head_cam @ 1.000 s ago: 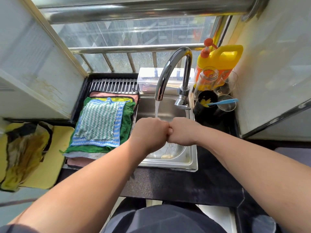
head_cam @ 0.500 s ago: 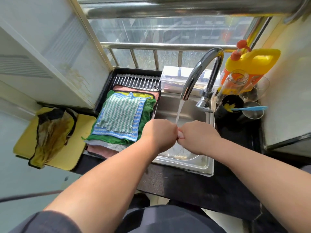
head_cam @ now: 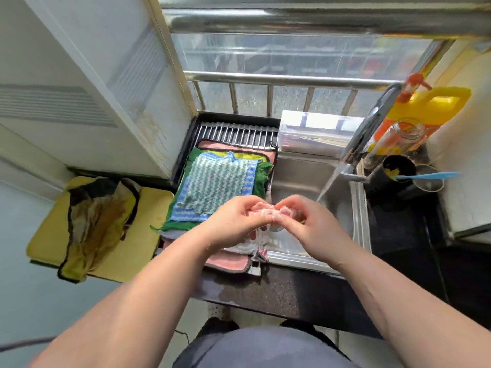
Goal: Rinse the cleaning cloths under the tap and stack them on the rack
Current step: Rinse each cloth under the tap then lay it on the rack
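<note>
Table (head_cam: pixel 279 290) at 6 o'clock is showing a wet patch. Left hand (head_cam: pixel 236 221) and right hand (head_cam: pixel 310 224) are both gripping a bunched pink cloth (head_cam: pixel 268 211), fingers curled round it, at the sink's (head_cam: pixel 360 208) left edge. The cloth's tail is hanging beside the stack (head_cam: pixel 215 184) on the rack (head_cam: pixel 233 130) at 11 o'clock. Tap (head_cam: pixel 372 128) at 1 o'clock is running just beside the hands.

Risk: a half-wrung cloth dripping onto stack and table, and the stream splashing off the right hand.

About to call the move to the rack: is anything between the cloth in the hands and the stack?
Nothing visible. The left hand and right hand grip the pink cloth over the sink at its left edge, right beside the stack. Its top zigzag cloth lies uncovered. The tap stream falls off to the right.
</note>
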